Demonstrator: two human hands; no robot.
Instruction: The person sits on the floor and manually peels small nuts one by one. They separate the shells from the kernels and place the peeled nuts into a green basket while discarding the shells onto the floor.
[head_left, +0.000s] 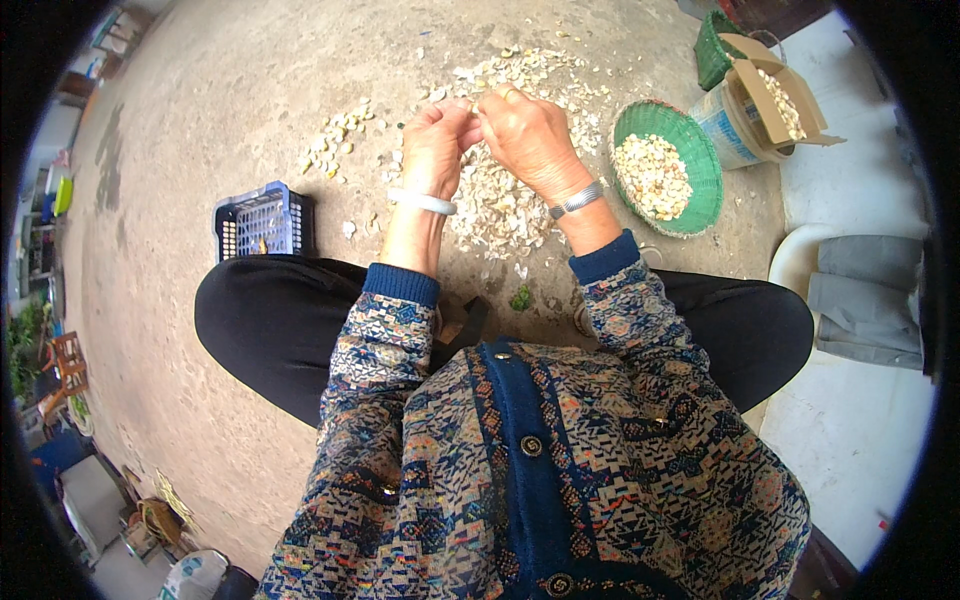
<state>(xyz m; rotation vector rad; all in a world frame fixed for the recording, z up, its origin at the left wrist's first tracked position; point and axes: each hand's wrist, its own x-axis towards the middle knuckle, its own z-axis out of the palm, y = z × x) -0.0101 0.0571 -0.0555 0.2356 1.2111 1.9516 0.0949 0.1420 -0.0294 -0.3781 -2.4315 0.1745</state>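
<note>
My left hand (441, 139), with a pale bangle at its wrist, meets my right hand (525, 135) fingertip to fingertip above the concrete floor. A small pale piece, perhaps a bean, shows between the fingertips, pinched by both hands. Below them lies a heap of pale husks (501, 206), with more husks scattered beyond. A loose group of yellowish flat beans (334, 142) lies on the floor to the left. On the right, a green woven basket (705, 180) holds many pale shelled beans (652, 176).
A blue plastic crate (264, 225) stands beside my left knee. At the upper right are a white bucket (724, 127) with an open cardboard box (754, 97) on it, and another green basket (712, 52). A white wall runs along the right.
</note>
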